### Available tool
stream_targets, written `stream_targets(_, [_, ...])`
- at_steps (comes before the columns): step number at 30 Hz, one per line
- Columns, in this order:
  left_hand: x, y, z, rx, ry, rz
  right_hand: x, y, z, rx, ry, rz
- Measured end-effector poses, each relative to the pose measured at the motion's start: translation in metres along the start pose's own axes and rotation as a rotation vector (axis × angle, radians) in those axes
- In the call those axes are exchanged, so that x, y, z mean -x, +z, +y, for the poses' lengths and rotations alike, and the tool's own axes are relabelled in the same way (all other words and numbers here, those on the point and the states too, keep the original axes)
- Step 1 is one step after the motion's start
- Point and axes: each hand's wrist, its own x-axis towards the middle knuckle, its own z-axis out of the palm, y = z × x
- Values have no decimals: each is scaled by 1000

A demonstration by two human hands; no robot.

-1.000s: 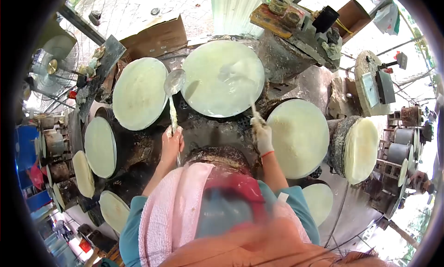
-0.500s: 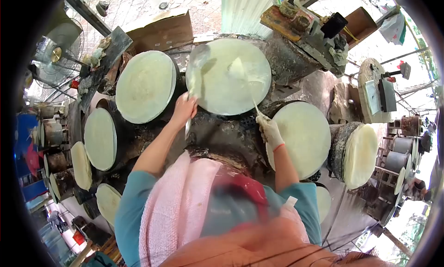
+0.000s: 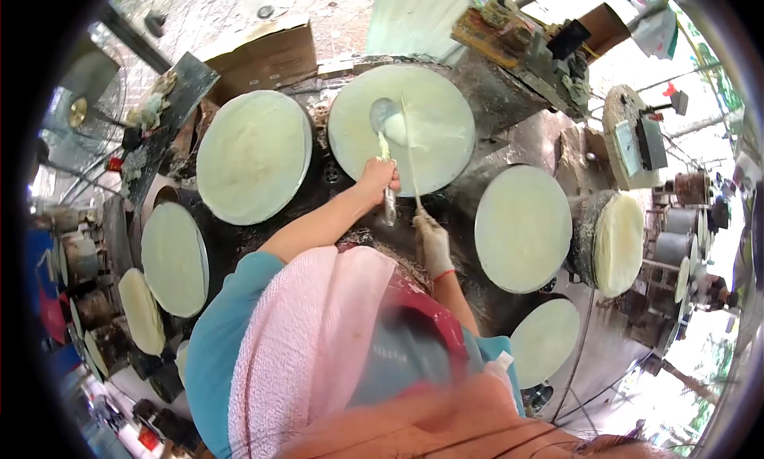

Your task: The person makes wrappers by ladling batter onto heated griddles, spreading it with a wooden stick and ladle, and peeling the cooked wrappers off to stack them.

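My left hand (image 3: 378,180) is wrapped round the handle of a metal ladle (image 3: 383,113), whose bowl is over the large round pan (image 3: 446,133) at the centre top. Gloved, my right hand (image 3: 430,235) grips a long thin stick (image 3: 411,153) that reaches up across the same pan. The ladle's bowl and the stick are side by side, with a small gap between them. A thin pale layer covers the pan, and a whiter patch (image 3: 397,130) shows beside the ladle.
Pale-topped round pans stand left (image 3: 255,157) and right (image 3: 523,228), with smaller ones beyond. A cardboard box (image 3: 267,57) is behind, a fan (image 3: 78,113) at far left, and a cluttered stand (image 3: 509,45) at back right.
The ladle in my left hand has moved right, to the middle of the central pan. My right hand has shifted left and down, and its stick now points nearly straight up.
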Motion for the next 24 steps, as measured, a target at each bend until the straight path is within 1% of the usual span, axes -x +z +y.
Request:
stream_targets(2, [6,-3,-4,80,-70,53,-1,-8,-13,136,-209,103])
stream_targets(3, [7,-2,-6,107,-74,65,-5,-6,-12,31,-290,136])
stream_targets(4, [8,0,-11,133,-82,74,1,-2,-15,51,-117,160])
stream_targets(6, [19,14,-11,392,-178,22,1,19,-10,21,103,16])
stream_targets(7, [6,10,-22,545,-252,-105,6,28,-12,124,157,24])
stream_targets(8, [-5,-5,-32,341,50,-234,2,28,-14,206,214,-2])
stream_targets(9, [-9,-27,-40,124,344,-361,10,24,-31,166,213,-67])
stream_targets(10, [11,-44,-28,176,342,-501,18,18,-49,126,209,-123])
stream_targets(11, [32,-60,-14,226,330,-641,11,2,-61,191,130,-108])
stream_targets(12, [75,-73,23,537,15,-778,13,-12,-75,176,-28,-113])
stream_targets(14, [111,-91,10,961,-198,-880,3,-35,-94,137,-91,-4])
stream_targets(15, [123,-90,7,832,-92,-833,-11,-47,-88,224,-47,79])
stream_targets(17, [148,-89,13,567,123,-728,-29,-58,-58,439,-185,-52])
stream_targets(18, [163,-87,27,695,42,-784,-34,-54,-48,542,-262,-124])
stream_targets(19, [169,-93,31,828,-2,-795,-25,-43,-45,415,-257,-219])
stream_targets(20, [177,-102,35,961,-47,-804,-26,-46,-43,429,-304,-179])
stream_targets(21, [188,-110,36,988,-38,-790,-34,-54,-45,445,-356,-142])
stream_targets(23, [211,-135,35,990,37,-748,-20,-43,-61,374,-208,68])
stream_targets(24, [225,-150,34,990,71,-724,-19,-34,-56,331,-99,105])
